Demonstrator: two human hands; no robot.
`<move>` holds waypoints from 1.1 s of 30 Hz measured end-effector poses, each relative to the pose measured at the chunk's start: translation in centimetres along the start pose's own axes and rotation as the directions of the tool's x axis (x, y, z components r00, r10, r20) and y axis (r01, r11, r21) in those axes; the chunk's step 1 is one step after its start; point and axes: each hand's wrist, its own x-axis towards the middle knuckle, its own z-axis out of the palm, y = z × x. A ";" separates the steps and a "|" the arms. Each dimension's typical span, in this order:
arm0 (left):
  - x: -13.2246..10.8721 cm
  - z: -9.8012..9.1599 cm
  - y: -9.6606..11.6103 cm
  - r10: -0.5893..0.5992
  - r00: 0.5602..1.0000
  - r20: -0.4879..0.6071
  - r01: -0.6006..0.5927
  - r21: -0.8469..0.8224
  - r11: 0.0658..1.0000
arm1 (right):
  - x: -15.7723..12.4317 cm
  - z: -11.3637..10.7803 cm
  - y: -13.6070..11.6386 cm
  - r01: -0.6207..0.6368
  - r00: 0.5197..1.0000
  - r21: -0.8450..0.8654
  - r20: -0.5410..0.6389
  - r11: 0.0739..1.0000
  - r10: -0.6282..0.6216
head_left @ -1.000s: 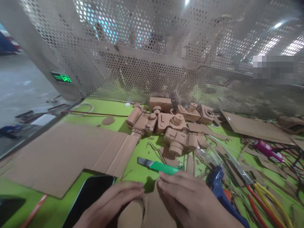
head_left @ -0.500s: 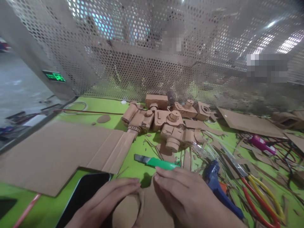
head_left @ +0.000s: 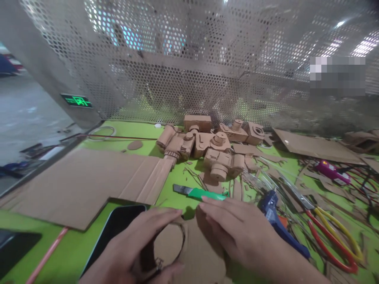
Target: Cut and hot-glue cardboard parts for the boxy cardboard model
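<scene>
My left hand curls around a small ring of cardboard strip at the near edge of the green table. That ring rests on a flat brown cardboard piece. My right hand lies flat on the same cardboard piece, fingers together and pointing left, beside the ring. A green utility knife with its blade out lies just beyond my right fingertips.
A black phone lies left of my hands. A big cardboard sheet covers the left table. Several cardboard camera models sit by the perforated metal wall. A blue glue gun, red-and-yellow scissors and scraps lie right.
The cardboard strip under my left hand has opened from a flat fold into a round ring. My left thumb has come around it, and my right hand has settled flatter on the cardboard.
</scene>
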 end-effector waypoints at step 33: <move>2.3 -2.1 0.4 -0.037 0.998 0.054 0.033 0.081 0.996 | -2.9 -8.2 5.3 -0.373 0.829 -0.339 0.298 0.864 0.474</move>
